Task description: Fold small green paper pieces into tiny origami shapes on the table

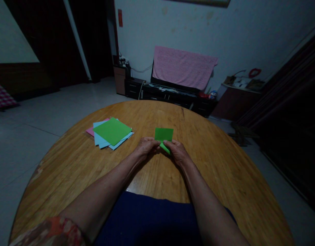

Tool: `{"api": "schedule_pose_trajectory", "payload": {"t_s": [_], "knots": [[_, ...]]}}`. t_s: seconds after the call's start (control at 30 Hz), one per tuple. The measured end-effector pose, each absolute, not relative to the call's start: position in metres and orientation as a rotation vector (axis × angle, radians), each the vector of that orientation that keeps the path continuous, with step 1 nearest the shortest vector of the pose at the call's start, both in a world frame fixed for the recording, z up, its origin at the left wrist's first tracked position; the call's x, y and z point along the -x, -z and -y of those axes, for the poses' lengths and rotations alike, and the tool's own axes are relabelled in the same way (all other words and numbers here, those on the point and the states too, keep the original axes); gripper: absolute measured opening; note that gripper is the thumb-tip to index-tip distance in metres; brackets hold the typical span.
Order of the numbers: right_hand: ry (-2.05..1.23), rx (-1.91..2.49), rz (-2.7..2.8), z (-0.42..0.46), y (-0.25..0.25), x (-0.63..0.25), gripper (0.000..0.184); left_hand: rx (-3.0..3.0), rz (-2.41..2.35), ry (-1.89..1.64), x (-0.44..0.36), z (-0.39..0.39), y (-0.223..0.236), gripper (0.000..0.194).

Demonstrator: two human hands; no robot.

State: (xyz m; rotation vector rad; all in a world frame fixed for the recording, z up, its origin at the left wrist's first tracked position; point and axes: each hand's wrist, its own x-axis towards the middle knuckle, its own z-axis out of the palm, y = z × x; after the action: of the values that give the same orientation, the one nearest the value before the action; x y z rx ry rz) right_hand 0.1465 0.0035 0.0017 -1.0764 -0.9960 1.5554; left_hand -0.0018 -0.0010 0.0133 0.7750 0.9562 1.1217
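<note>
A small green paper, partly folded, lies on the round wooden table in front of me. My left hand pinches its near edge with curled fingers. My right hand grips the same near edge from the right, and a folded flap shows between its fingers. Both hands rest close together on the tabletop.
A stack of coloured paper sheets, green on top of light blue and pink, lies to the left of my hands. Beyond the table are a low dark cabinet with a pink cloth draped over it and a tiled floor.
</note>
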Motion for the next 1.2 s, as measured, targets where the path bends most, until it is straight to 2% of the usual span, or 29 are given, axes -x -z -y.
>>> {"api": "schedule_pose_trajectory", "payload": {"t_s": [0.23, 0.87, 1.2], "knots": [[-1.491, 1.066, 0.925, -0.004, -0.003, -0.146, 0.032, -0.804, -0.881, -1.141, 0.001, 0.003, -0.013, 0.014], [-1.468, 1.125, 0.995, 0.001, -0.008, -0.146, 0.035, -0.78, -0.932, -1.18, 0.001, 0.002, -0.013, 0.019], [-1.493, 1.082, 1.001, 0.002, -0.01, -0.141, 0.044, -0.783, -0.905, -1.198, -0.002, -0.003, -0.002, 0.015]]}}
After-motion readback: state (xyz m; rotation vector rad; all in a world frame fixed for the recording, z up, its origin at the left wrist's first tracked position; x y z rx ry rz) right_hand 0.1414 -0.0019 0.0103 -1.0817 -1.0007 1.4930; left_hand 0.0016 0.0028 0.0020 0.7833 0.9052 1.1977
